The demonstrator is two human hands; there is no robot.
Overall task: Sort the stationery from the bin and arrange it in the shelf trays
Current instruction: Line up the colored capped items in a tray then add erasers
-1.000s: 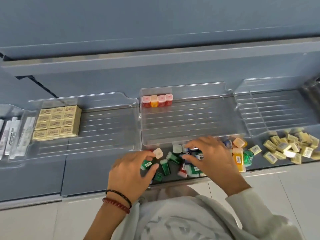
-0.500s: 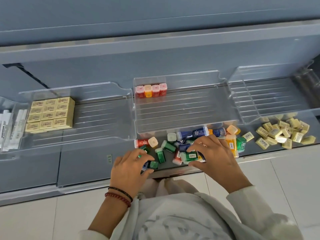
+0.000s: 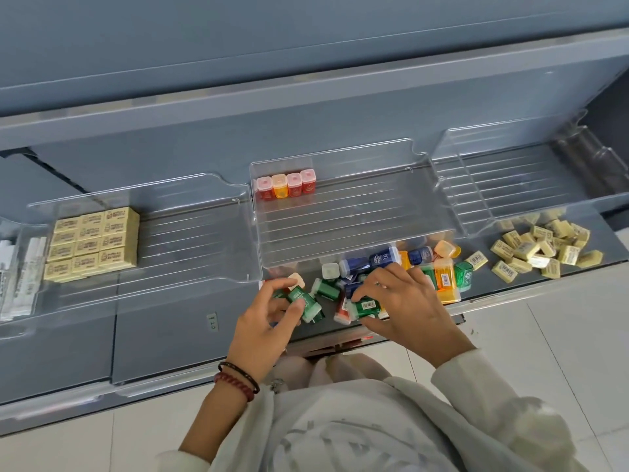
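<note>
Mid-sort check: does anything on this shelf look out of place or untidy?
Yes. Loose yellow erasers lie scattered on the bare shelf at the right, outside any tray, unlike the stacked erasers in the left tray. Coloured containers lie jumbled in front of the middle tray; only four upright containers stand inside.

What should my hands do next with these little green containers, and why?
Probably lift both and stand them in the middle tray beside the red and orange row. The left hand already grips one green container, the right hand pinches a second green container, and that tray has room.
</note>
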